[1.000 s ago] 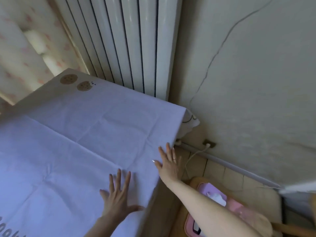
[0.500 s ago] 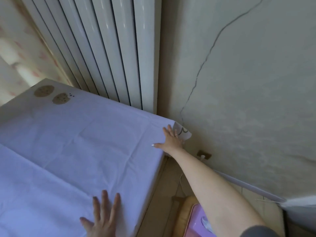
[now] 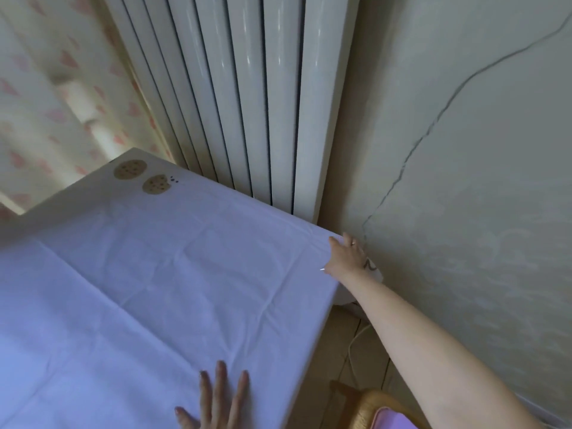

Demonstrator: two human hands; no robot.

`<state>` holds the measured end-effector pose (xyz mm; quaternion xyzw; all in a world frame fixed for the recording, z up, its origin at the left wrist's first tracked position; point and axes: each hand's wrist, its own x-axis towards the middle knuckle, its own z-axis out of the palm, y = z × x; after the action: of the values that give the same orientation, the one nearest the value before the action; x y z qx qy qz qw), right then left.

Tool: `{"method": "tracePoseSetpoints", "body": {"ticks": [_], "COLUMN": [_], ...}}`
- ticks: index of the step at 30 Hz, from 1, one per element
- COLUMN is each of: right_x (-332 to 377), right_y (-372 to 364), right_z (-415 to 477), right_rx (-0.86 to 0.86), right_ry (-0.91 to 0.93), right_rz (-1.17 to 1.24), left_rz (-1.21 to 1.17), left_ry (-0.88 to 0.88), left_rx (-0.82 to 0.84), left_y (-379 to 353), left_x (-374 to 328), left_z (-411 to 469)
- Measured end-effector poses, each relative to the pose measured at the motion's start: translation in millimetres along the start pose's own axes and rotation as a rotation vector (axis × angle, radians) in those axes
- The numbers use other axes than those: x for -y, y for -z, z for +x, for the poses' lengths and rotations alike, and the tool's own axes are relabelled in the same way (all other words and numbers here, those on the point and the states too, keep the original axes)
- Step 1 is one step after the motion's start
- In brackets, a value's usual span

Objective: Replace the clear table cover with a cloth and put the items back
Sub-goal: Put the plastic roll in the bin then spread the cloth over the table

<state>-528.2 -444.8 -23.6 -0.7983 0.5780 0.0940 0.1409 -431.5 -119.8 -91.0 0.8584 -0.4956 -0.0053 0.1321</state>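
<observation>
Nearest, by the tabletop's (image 3: 322, 320) near right edge: left grip (image 3: 216, 407), released, fingers straight and splayed, palm flat on the cloth (image 3: 154, 289). Off the tabletop's right side, low on the floor (image 3: 349, 363): a wicker-brown object (image 3: 365, 407) with something pink (image 3: 393, 420) on top, cut off by the frame, and a thin white cable (image 3: 356, 337). Spread across the whole tabletop: the cloth, pale lilac-blue, creased along fold lines, hanging over the right edge. At the tabletop's far right corner: right grip (image 3: 346, 257), arm stretched out, released too, fingers laid straight over the cloth's corner, thumb out to the side; a scrap of cloth with a dark printed line just beside the wrist. Toward the tabletop's far left corner: a beige border with two printed cookies (image 3: 130, 169). Behind the tabletop's far edge: a white ribbed radiator (image 3: 263, 103), upright. Right of the tabletop: a pale wall (image 3: 479, 212) with a long thin crack (image 3: 435, 117). Left of the tabletop, farther back: a curtain (image 3: 46, 103) with pink hearts, blurred.
</observation>
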Motion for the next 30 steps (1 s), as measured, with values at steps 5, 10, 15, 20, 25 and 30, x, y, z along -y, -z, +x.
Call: {"method": "tracePoseSetpoints", "body": {"ticks": [5,10,15,20,25,30], "right_x": [76.7,133.3,173.7,214.5,252.1,258.7], "right_y": [-17.2,-74.3,-133.4,-128.6,-278.8,-185.2], "right_z": [-61.0,-150.8,-219.3,-285.8,-265.3,-351.4], "right_rx": [0.058,0.006,0.018,0.012,-0.149,-0.071], "right_ry": [0.373,0.617,0.751,0.744,0.594,0.475], "right_rz": [0.06,-0.069,-0.216,-0.185,0.156,0.023], "left_rz": [0.118,0.145,0.017,-0.123,-0.063,0.089], "left_ry": [-0.11,0.039,0.471,0.835,0.92,0.694], "left_rx": [0.135,0.143,0.398,0.273,0.378,0.46], "left_y": [16.0,52.2,95.4,113.5,165.0,170.2], "left_x": [35.5,98.8,178.6,272.8,312.6,356.9], "left_z": [-14.0,-33.7,-62.8,-88.3,-96.2,-108.5]}}
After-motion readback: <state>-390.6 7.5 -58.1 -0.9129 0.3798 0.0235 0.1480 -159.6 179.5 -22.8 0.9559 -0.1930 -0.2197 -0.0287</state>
